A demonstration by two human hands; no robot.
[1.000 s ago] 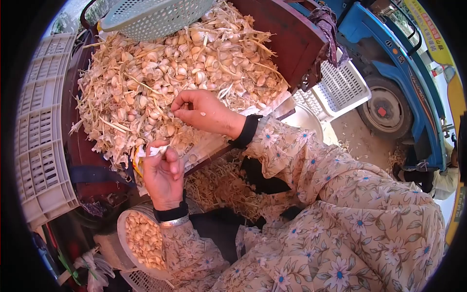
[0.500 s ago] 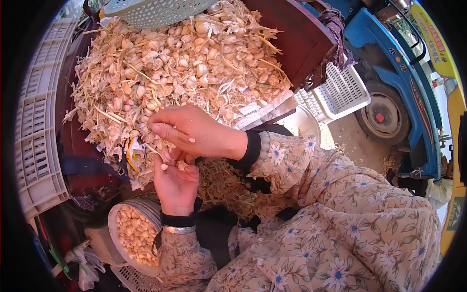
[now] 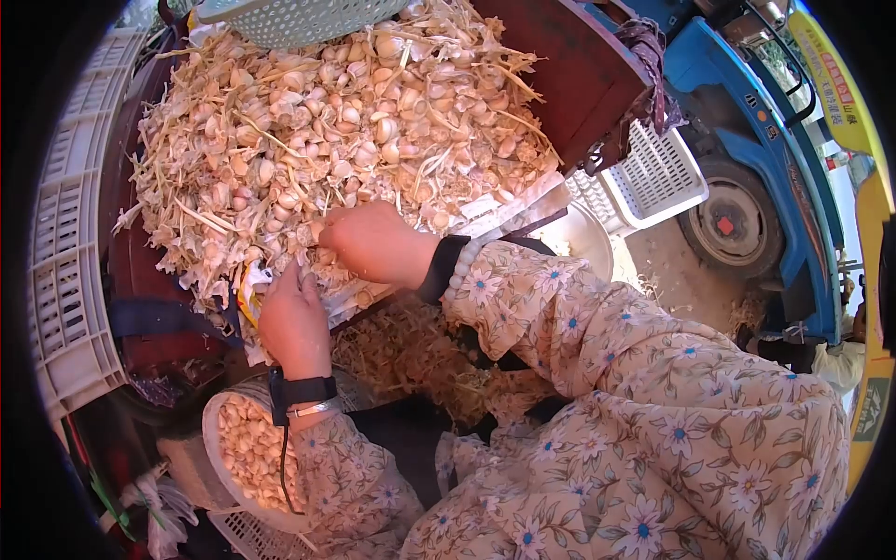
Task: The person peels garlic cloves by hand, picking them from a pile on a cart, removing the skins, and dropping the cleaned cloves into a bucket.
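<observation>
A big heap of garlic cloves (image 3: pixel 345 140), mixed with dry skins and stalks, lies before me. My right hand (image 3: pixel 378 245) is at the heap's near side, back of the hand up. Its fingers curl down among the cloves, and what they grip is hidden. Lower left, my left hand (image 3: pixel 297 322) is at the heap's front edge, fingers drawn together and pointing up. Its palm is turned away, so I cannot make out what is in it. Below it a white bucket (image 3: pixel 213 439) holds peeled-looking cloves (image 3: pixel 252 448).
A pale green basket (image 3: pixel 299 28) rests on the heap's far side. White crates (image 3: pixel 70 233) are stacked at the left, and another white crate (image 3: pixel 653 177) is at the right by a basin (image 3: pixel 593 238). A blue vehicle (image 3: pixel 747 140) stands beyond. Dry stalks (image 3: pixel 401 345) lie below the heap.
My left hand has turned from palm up, with cloves showing, to back up, and moved slightly left. My right hand has turned down and its fingers have curled onto the heap.
</observation>
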